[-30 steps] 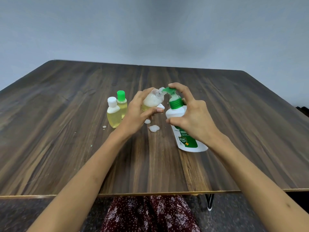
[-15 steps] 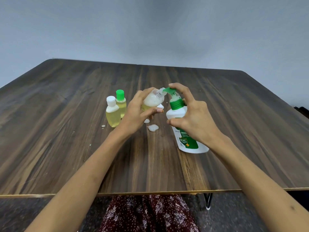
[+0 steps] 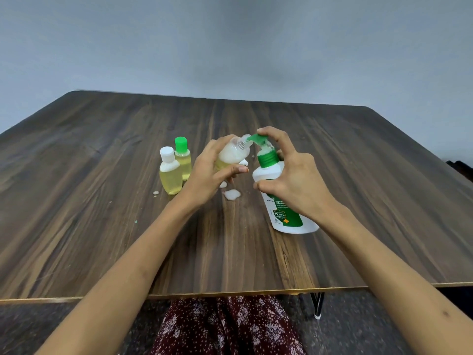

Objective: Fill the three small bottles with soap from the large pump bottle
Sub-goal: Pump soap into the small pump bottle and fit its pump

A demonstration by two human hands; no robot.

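Near the middle of the dark wood-grain desk (image 3: 102, 226), I see my left hand (image 3: 207, 175) wrapped around an uncapped small clear bottle (image 3: 234, 152), tilted so its open threaded neck points toward 2 o'clock and meets the green spout of the large white pump bottle (image 3: 284, 201). Its grip is clamped on that bottle, thumb across the front, fingers behind; the bottle holds white foam above yellow liquid. My right hand (image 3: 294, 180) is clamped on the pump bottle: index finger curled over the green pump head (image 3: 258, 139), thumb against the white shoulder, the other fingers behind the neck. The pump bottle leans toward 11 o'clock, its base on the desk at about 4 o'clock from the hands.

At 9 o'clock from the left hand stand two closed small bottles of yellow liquid, touching or nearly so: the white-capped bottle (image 3: 170, 175) nearer me, the green-capped bottle (image 3: 183, 160) just behind it at 1 o'clock. White foam blobs (image 3: 232, 194) lie on the desk below the held bottle, and a small speck (image 3: 156, 192) sits at 8 o'clock from the white-capped one.
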